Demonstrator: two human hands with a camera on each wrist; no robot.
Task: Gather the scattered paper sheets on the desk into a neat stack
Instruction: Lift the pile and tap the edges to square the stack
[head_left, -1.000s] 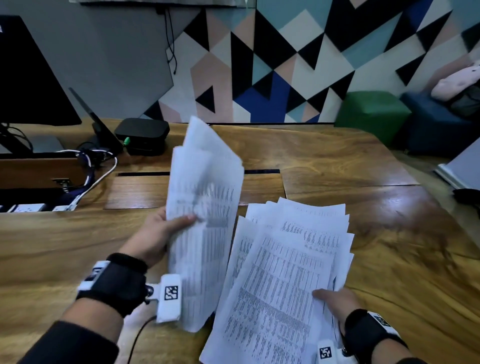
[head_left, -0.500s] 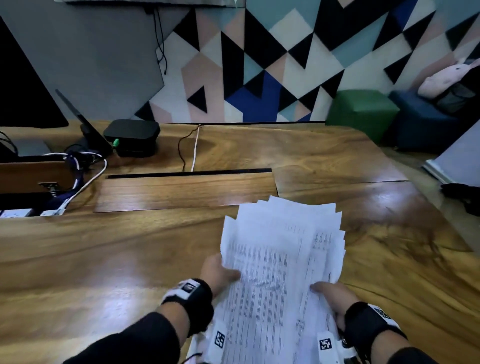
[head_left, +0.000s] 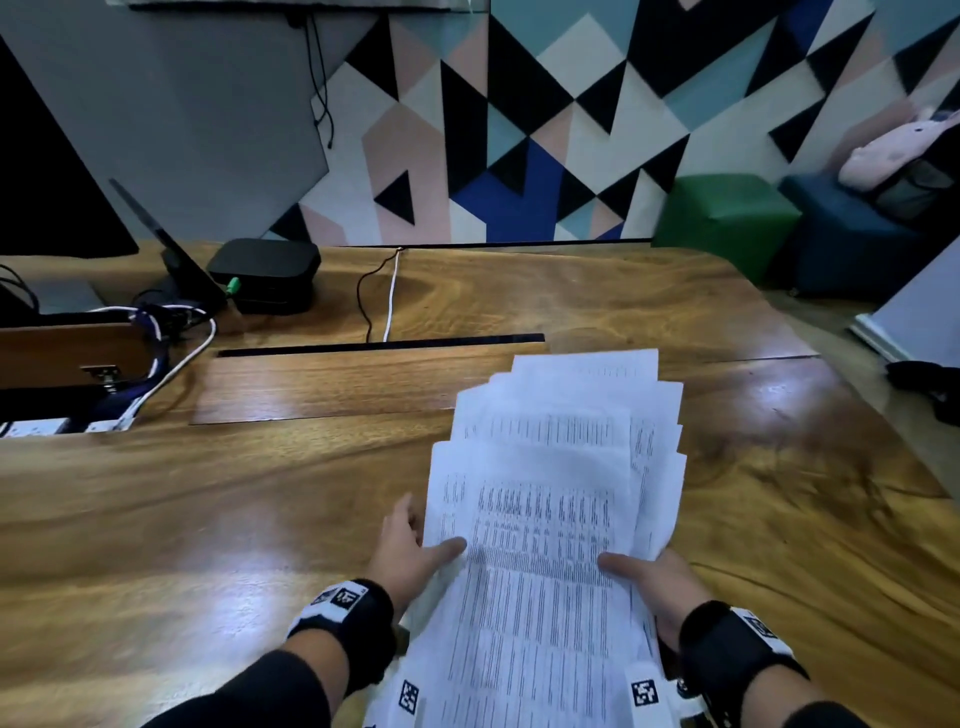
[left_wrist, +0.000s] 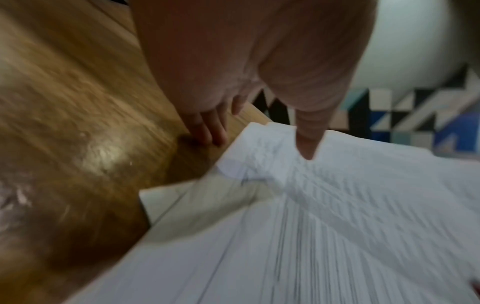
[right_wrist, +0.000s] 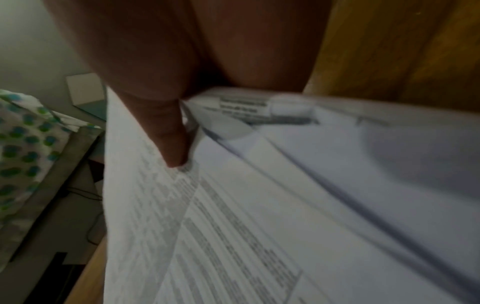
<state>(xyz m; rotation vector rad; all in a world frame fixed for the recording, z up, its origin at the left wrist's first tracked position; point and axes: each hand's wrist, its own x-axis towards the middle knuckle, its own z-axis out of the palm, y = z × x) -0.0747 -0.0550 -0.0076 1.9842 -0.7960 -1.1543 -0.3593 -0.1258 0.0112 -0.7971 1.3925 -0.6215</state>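
The printed paper sheets (head_left: 550, 467) form one loose fan at the near right of the wooden desk (head_left: 208, 519), their far edges stepped and uneven. My left hand (head_left: 413, 543) holds the fan's left edge. Its thumb (left_wrist: 307, 133) presses on the top sheet (left_wrist: 337, 226), and its fingers (left_wrist: 210, 127) reach down beside the paper edge to the desk. My right hand (head_left: 649, 577) grips the right edge. Its thumb (right_wrist: 168, 133) lies on the top sheet (right_wrist: 285, 205), with the fingers hidden under the pile.
A black box (head_left: 265, 273), a tilted tablet (head_left: 171, 249) and loose cables (head_left: 387, 301) sit at the back left. A cable hatch lid (head_left: 332, 384) lies ahead of the pile. A green stool (head_left: 727, 218) stands beyond the desk's right corner.
A second ago my left hand held a separate bunch upright. It laid that bunch onto the pile, and both hands now hold one combined fan.
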